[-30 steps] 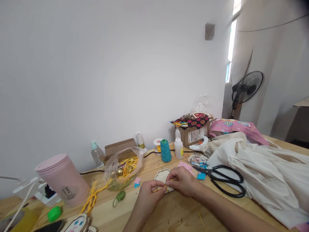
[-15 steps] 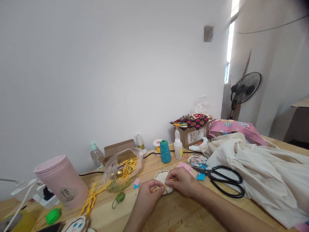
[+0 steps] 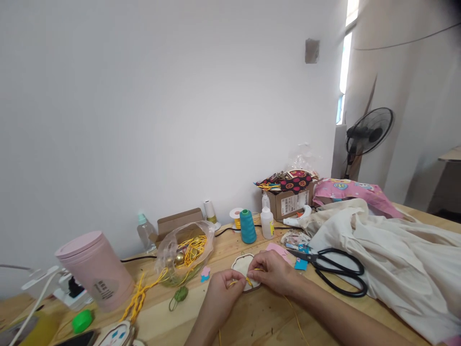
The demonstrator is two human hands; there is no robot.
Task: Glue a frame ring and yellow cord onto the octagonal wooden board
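A small pale plaque with a dark scalloped rim lies on the wooden table, partly covered by my hands. Over its lower part, my left hand pinches a yellow cord between thumb and fingers. From the right, my right hand pinches the same cord, its fingertips almost meeting the left ones. The cord crosses the plaque between them, and a long tail of it trails down past my right wrist. Whether the cord is knotted I cannot tell.
Black-handled scissors and white cloth lie to the right. Behind the plaque stand a teal thread cone and a glue bottle. A plastic bag of yellow cord, green yarn and pink canister are leftward.
The whole view has shifted slightly, so things appear a little further right. Both hands keep their pinch on the cord over the plaque, with barely any movement.
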